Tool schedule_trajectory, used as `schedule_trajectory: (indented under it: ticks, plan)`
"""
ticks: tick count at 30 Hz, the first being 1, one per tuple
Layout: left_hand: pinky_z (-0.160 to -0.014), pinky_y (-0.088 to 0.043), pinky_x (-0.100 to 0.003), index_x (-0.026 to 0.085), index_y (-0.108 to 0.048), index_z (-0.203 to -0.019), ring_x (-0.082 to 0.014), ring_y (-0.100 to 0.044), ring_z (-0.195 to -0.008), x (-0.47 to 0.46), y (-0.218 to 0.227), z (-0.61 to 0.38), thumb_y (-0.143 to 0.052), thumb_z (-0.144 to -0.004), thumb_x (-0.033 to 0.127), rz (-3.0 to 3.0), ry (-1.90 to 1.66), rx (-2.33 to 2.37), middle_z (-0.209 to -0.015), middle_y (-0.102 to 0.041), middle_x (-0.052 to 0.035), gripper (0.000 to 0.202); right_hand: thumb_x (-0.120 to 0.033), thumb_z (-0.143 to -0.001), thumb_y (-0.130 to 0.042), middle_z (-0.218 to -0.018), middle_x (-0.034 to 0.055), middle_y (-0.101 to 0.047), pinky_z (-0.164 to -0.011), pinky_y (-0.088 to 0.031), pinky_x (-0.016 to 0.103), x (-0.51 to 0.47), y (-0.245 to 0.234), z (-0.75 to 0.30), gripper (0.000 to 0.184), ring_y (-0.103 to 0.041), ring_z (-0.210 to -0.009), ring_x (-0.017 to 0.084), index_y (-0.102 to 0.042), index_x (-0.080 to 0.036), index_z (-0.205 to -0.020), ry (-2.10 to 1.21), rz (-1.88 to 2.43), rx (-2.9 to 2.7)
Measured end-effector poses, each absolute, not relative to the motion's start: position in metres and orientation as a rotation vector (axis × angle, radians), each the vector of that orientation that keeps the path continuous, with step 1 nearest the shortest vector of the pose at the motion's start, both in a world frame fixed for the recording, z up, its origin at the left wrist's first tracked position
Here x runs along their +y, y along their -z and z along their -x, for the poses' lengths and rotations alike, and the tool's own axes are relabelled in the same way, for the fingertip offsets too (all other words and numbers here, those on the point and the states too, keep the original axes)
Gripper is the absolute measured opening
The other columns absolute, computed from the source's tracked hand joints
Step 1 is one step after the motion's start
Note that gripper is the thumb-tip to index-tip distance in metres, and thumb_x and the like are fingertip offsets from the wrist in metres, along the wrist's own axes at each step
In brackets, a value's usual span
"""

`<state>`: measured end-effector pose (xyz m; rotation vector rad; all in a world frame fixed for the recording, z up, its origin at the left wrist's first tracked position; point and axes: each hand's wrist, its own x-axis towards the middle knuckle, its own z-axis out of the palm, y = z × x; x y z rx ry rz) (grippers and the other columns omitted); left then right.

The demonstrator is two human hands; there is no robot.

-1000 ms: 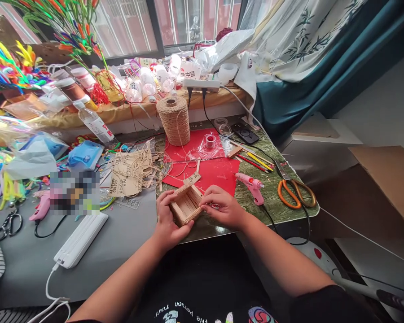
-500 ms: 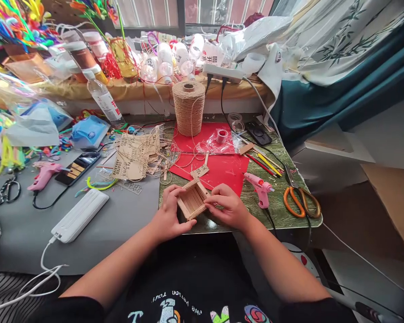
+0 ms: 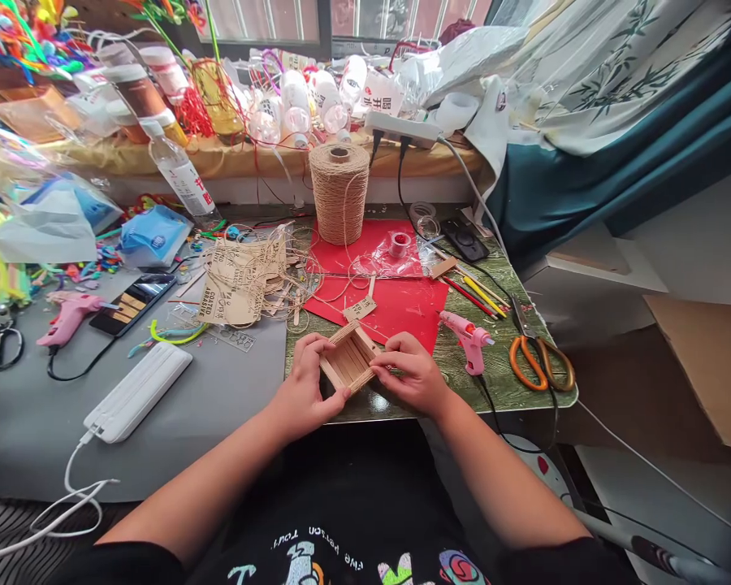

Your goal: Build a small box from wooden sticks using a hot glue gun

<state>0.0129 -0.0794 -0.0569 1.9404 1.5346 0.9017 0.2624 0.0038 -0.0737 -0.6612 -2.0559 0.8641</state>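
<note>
Head view: my left hand (image 3: pixel 304 392) and right hand (image 3: pixel 409 375) both pinch a small wooden stick box (image 3: pixel 348 358), fingers clamped on its sides, at the near edge of the green table (image 3: pixel 512 390). Pink glue gun (image 3: pixel 470 340) just right, orange scissors (image 3: pixel 539 357) beyond.

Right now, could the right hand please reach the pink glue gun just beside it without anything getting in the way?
Probably yes: the pink glue gun lies on bare table just beyond the right hand, but that hand now grips the small wooden stick box with the left hand.
</note>
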Motion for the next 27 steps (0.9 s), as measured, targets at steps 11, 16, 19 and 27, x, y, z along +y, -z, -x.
schedule_trajectory:
  ticks: [11,16,19,27]
  plan:
    - [-0.125,-0.032,-0.063,0.022,-0.024,-0.161,-0.0426,-0.034,-0.154,-0.066,0.038,-0.033,-0.079,-0.082,0.060,-2.215,-0.769,1.702,-0.168,-0.033,-0.0215,0.103,-0.024,-0.097,-0.071,-0.096,0.0058,-0.057,-0.079,-0.054,0.040,0.003,0.078,-0.260,0.012,-0.059,-0.089,0.022,-0.078,-0.027,-0.107,-0.884,0.661,-2.006]
    - [-0.118,-0.042,-0.055,0.020,-0.031,-0.160,-0.0372,-0.051,-0.141,-0.060,0.045,-0.035,-0.074,-0.088,0.049,-2.227,-0.782,1.705,-0.154,-0.053,-0.0188,0.089,-0.026,-0.101,-0.066,-0.099,0.0060,-0.058,-0.081,-0.054,0.040,0.008,0.078,-0.268,0.016,-0.060,-0.090,0.022,-0.075,-0.028,-0.115,-0.947,0.658,-1.954]
    - [-0.118,-0.043,-0.056,0.020,-0.034,-0.159,-0.0375,-0.052,-0.139,-0.060,0.044,-0.034,-0.075,-0.087,0.048,-2.219,-0.779,1.699,-0.152,-0.054,-0.0178,0.088,-0.025,-0.104,-0.061,-0.098,0.0061,-0.060,-0.082,-0.054,0.040,0.015,0.079,-0.276,0.017,-0.061,-0.091,0.022,-0.072,-0.027,-0.117,-0.945,0.695,-1.927]
    - [-0.117,-0.043,-0.057,0.019,-0.033,-0.158,-0.0381,-0.051,-0.138,-0.060,0.043,-0.036,-0.073,-0.088,0.051,-2.214,-0.747,1.737,-0.152,-0.053,-0.0182,0.086,-0.022,-0.105,-0.059,-0.097,0.0072,-0.063,-0.083,-0.053,0.043,0.021,0.080,-0.286,0.013,-0.060,-0.092,0.024,-0.069,-0.025,-0.113,-0.810,0.685,-2.047]
